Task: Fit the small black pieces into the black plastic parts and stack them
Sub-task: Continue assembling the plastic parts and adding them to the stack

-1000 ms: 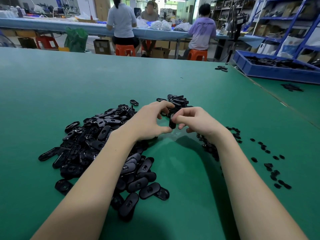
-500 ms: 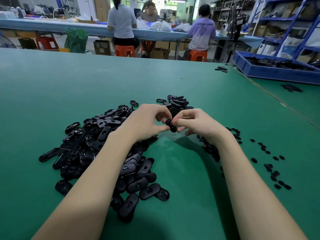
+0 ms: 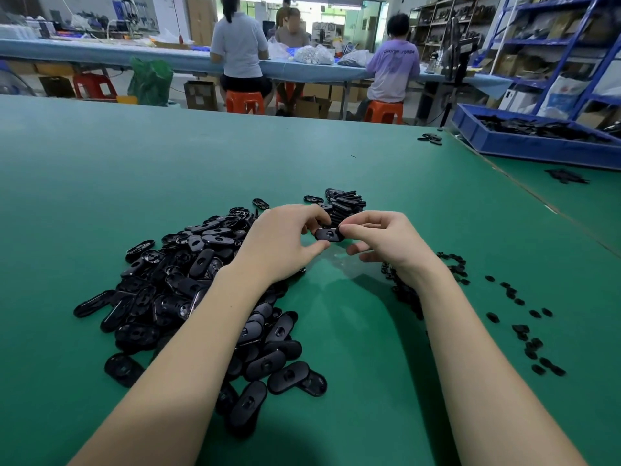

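A: Since half a second back the plastic part (image 3: 328,234) has turned from end-on to lying flat between the hands, its broad face and centre hole now toward the camera. A second ago it stood upright.

B: So the fitting looks done, or nearly?

A: My guess is the insert is being pressed home or checked. The left hand (image 3: 285,243) has its grip closed on the part's near end, thumb beneath and fingers above. The right hand (image 3: 386,240) pinches the far end with its fingertips, so both are grasping the same piece, held above the bench (image 3: 168,169).

B: Can you see the small piece inside it?

A: No. Black on black, and the right fingertips cover that end. Whether it is seated I cannot tell.

B: Where would it go next?

A: Likely the stack (image 3: 346,205) just behind the hands, partly hidden by them. The heap of unfilled parts (image 3: 188,290) lies under the left forearm, and the small pieces (image 3: 524,331) are scattered to the right, some hidden behind the right wrist.
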